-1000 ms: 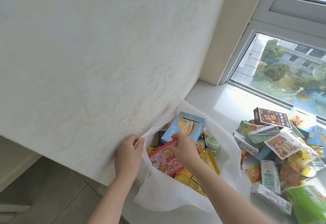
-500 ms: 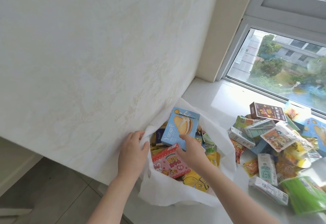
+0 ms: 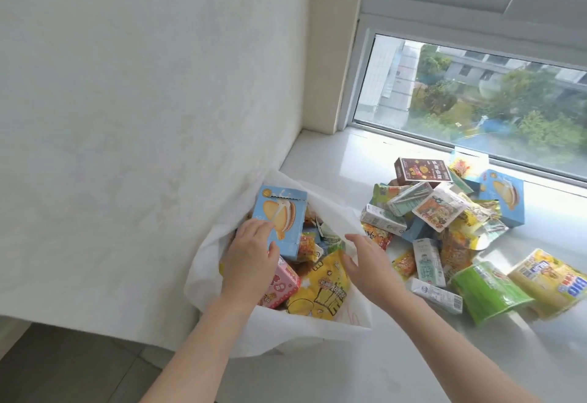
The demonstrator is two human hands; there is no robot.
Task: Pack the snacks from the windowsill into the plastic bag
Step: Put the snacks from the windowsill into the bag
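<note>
A white plastic bag [image 3: 317,329] stands open at the left end of the windowsill, against the wall. Inside it are a blue biscuit box [image 3: 282,212] standing upright, a pink box [image 3: 284,288] and a yellow packet [image 3: 320,291]. My left hand [image 3: 251,256] reaches into the bag and grips the lower left part of the blue biscuit box, thumb on its front. My right hand [image 3: 365,263] hovers open over the bag's right rim, fingers spread, holding nothing. The pile of snacks [image 3: 444,221] lies on the sill to the right.
The pile holds a brown box [image 3: 422,170], a second blue box [image 3: 505,196], a green packet [image 3: 486,291], a yellow packet [image 3: 549,282] and white cartons [image 3: 428,263]. The white wall [image 3: 143,116] stands left, the window [image 3: 476,91] behind, and the floor [image 3: 63,371] lies below.
My left hand has left the bag's rim and taken hold of the blue box. My right hand has let go of the pink box and drawn back to the right, open.
</note>
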